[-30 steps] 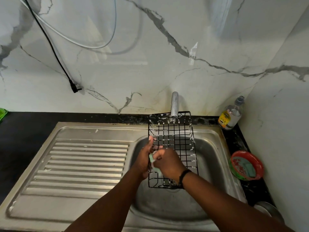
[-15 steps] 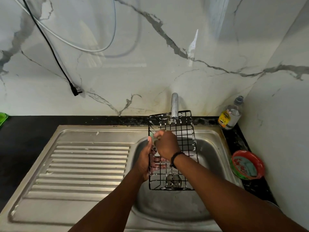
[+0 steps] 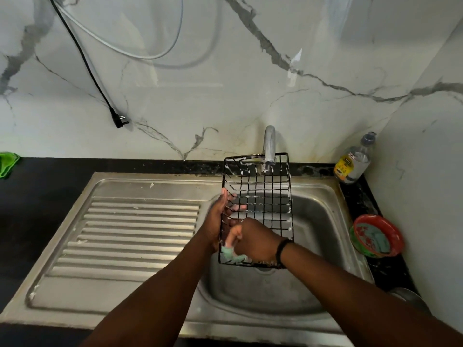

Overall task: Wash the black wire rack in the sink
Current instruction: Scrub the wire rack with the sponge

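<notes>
On my feed the black wire rack (image 3: 260, 196) is held above the sink (image 3: 325, 221) basin, its far end up under the tap (image 3: 269, 146), soap suds white along its wires. My left hand (image 3: 220, 219) grips the rack's left side, fingers curled through the mesh. My right hand (image 3: 255, 242) is clenched around a pale green sponge (image 3: 231, 255) and presses it against the rack's near left corner. Half a second ago that hand and sponge were up near the rack's far end, just below the tap; since then they have come down to the near edge, much where they were a second ago. The left hand's grip has stayed on the same side, and the rack has barely shifted. On the dark bench (image 3: 50, 186) at the right, a clear bottle (image 3: 354, 161) and a red bowl (image 3: 377, 236) sit unmoved.
</notes>
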